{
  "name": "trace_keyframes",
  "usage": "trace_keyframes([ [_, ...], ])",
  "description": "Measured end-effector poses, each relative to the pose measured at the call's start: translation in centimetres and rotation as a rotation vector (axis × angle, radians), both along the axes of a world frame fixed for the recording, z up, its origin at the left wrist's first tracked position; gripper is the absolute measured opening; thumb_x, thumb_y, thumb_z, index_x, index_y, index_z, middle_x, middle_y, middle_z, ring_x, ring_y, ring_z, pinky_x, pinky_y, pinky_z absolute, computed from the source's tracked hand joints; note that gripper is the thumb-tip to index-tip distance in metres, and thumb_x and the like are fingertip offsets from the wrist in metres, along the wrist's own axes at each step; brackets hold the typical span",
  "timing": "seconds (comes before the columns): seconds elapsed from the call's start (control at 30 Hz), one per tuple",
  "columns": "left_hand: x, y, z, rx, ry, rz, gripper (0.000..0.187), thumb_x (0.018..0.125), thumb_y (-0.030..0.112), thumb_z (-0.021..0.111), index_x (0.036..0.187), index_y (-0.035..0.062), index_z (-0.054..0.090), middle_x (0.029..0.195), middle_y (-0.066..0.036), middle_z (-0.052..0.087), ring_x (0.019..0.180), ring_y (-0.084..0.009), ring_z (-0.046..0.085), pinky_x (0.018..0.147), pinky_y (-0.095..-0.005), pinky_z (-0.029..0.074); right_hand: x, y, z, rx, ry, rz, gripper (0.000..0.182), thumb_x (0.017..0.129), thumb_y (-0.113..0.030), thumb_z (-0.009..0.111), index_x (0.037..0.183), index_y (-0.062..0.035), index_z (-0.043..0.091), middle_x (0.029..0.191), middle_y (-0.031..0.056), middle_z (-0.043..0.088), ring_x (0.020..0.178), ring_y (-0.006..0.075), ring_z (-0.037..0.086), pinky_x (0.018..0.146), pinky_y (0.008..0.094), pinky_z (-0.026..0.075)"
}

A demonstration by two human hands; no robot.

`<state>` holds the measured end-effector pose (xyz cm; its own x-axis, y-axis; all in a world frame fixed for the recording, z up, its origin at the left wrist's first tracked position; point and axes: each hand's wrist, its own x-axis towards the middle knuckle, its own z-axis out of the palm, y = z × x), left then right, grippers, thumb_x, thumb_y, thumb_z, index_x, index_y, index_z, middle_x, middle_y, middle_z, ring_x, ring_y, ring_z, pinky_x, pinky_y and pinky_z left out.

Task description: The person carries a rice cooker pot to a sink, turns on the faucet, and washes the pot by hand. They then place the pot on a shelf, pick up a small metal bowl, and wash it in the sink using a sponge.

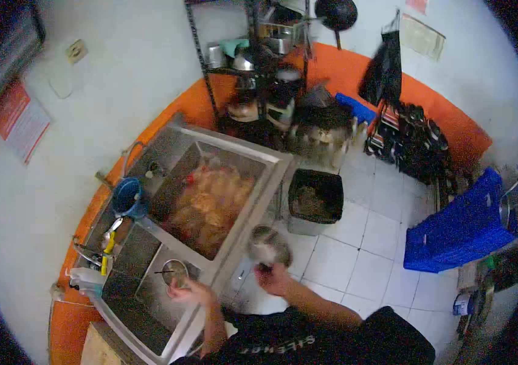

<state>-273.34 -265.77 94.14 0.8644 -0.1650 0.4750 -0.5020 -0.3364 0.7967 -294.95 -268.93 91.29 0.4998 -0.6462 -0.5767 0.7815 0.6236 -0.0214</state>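
Observation:
My left hand (191, 289) is over the small sink basin, its fingers closed at the side of a round-rimmed cup (175, 268). A thin dark stick or handle crosses the cup's opening. Past the sink's front edge, above the floor, my right hand (273, 279) grips a round metal bowl (269, 244) by its near edge. Motion blurs the bowl, so its exact shape is hard to tell. The large basin of the steel sink (222, 267) is filled with a pale and orange-brown heap (210, 198) that I cannot identify.
A blue bucket (129, 196), a yellow-handled tool (108, 244) and a bottle (86, 278) line the sink's back ledge. A black-lined bin (316, 196) stands on the tiled floor. Blue crates (453, 228) are at right; a shelf with pots (247, 64) is behind.

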Motion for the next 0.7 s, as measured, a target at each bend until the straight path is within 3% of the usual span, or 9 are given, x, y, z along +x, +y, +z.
trace_keyframes([
  [0.13, -10.0, -3.1, -9.1, -0.014, -0.193, -0.385, 0.026, 0.081, 0.011, 0.063, 0.102, 0.0006, 0.051, 0.106, -0.015, 0.045, 0.104, -0.0294, 0.045, 0.091, -0.0425, 0.038, -15.5, -1.2, 1.0, 0.360, 0.155, -0.384, 0.026, 0.094, -0.024, 0.043, 0.104, -0.0057, 0.059, 0.084, 0.0109, 0.063, 0.060, 0.0205, 0.055, 0.050, 0.0281, 0.049],
  [0.23, -16.6, -6.1, -10.8, -0.134, 0.511, -0.756, 0.024, 0.078, 0.004, 0.063, 0.100, 0.0017, 0.053, 0.106, -0.013, 0.046, 0.100, -0.0255, 0.048, 0.087, -0.0394, 0.041, -26.5, -1.5, -5.2, 0.236, 0.115, -0.569, 0.023, 0.094, -0.028, 0.049, 0.100, -0.0095, 0.062, 0.087, 0.0098, 0.064, 0.067, 0.0225, 0.059, 0.057, 0.0306, 0.054],
  [0.3, -20.3, -9.0, -9.2, 0.048, 0.525, -0.786, 0.021, 0.080, 0.004, 0.061, 0.099, 0.0023, 0.055, 0.103, -0.012, 0.051, 0.097, -0.0235, 0.051, 0.083, -0.0367, 0.044, -32.2, -2.1, -6.1, 0.106, 0.315, -0.720, 0.030, 0.092, -0.037, 0.052, 0.107, -0.0124, 0.060, 0.102, 0.0068, 0.066, 0.093, 0.0225, 0.064, 0.078, 0.0406, 0.056],
  [0.37, -23.3, -11.7, -7.3, 0.239, 0.540, -0.793, 0.018, 0.081, 0.005, 0.060, 0.099, 0.0029, 0.057, 0.100, -0.011, 0.056, 0.094, -0.0215, 0.055, 0.079, -0.0340, 0.046, -37.9, -2.6, -8.9, 0.194, 0.242, -0.897, 0.030, 0.092, -0.033, 0.054, 0.105, -0.0080, 0.063, 0.097, 0.0096, 0.066, 0.083, 0.0248, 0.063, 0.069, 0.0350, 0.059],
  [0.4, -24.6, -13.0, -7.7, 0.201, 0.457, -0.809, 0.016, 0.083, 0.008, 0.060, 0.097, 0.0027, 0.059, 0.096, -0.011, 0.058, 0.089, -0.0230, 0.058, 0.077, -0.0354, 0.048, -40.8, -2.2, -14.4, -0.127, 1.046, -0.741, 0.031, 0.092, -0.034, 0.054, 0.105, -0.0070, 0.064, 0.098, 0.0102, 0.067, 0.084, 0.0259, 0.064, 0.070, 0.0368, 0.060],
  [0.47, -26.8, -16.6, -10.2, 0.165, 0.402, -0.868, 0.014, 0.083, 0.009, 0.060, 0.096, 0.0028, 0.060, 0.096, -0.013, 0.059, 0.087, -0.0256, 0.059, 0.076, -0.0366, 0.048, -46.4, -1.1, -20.9, -0.290, 1.466, -0.663, 0.033, 0.091, -0.035, 0.055, 0.105, -0.0062, 0.064, 0.100, 0.0108, 0.067, 0.086, 0.0272, 0.065, 0.070, 0.0388, 0.060],
  [0.57, -30.0, -22.5, -18.8, 0.444, 0.215, -0.836, 0.013, 0.084, 0.012, 0.060, 0.093, 0.0035, 0.061, 0.092, -0.015, 0.062, 0.086, -0.0302, 0.060, 0.073, -0.0406, 0.048, -54.4, -4.0, -23.1, 0.294, 0.332, -1.022, 0.036, 0.088, -0.037, 0.057, 0.106, -0.0064, 0.064, 0.103, 0.0112, 0.067, 0.087, 0.0277, 0.065, 0.065, 0.0394, 0.060],
  [0.63, -30.7, -25.9, -29.8, 0.647, 0.060, -0.945, 0.014, 0.084, 0.015, 0.060, 0.094, 0.0054, 0.061, 0.090, -0.015, 0.063, 0.082, -0.0313, 0.061, 0.070, -0.0420, 0.049, -58.7, -6.3, -19.4, 0.251, 0.103, -0.874, 0.040, 0.086, -0.040, 0.058, 0.108, -0.0078, 0.065, 0.107, 0.0115, 0.067, 0.097, 0.0298, 0.063, 0.075, 0.0449, 0.057],
  [0.7, -32.8, -26.4, -32.3, 1.071, -0.067, -1.142, 0.013, 0.083, 0.017, 0.061, 0.088, 0.0059, 0.064, 0.083, -0.014, 0.064, 0.076, -0.0295, 0.063, 0.064, -0.0422, 0.050, -63.6, -6.6, -23.1, -0.239, 1.153, -0.509, 0.039, 0.087, -0.034, 0.060, 0.116, -0.0077, 0.058, 0.115, 0.0091, 0.061, 0.103, 0.0289, 0.059, 0.083, 0.0448, 0.054],
])
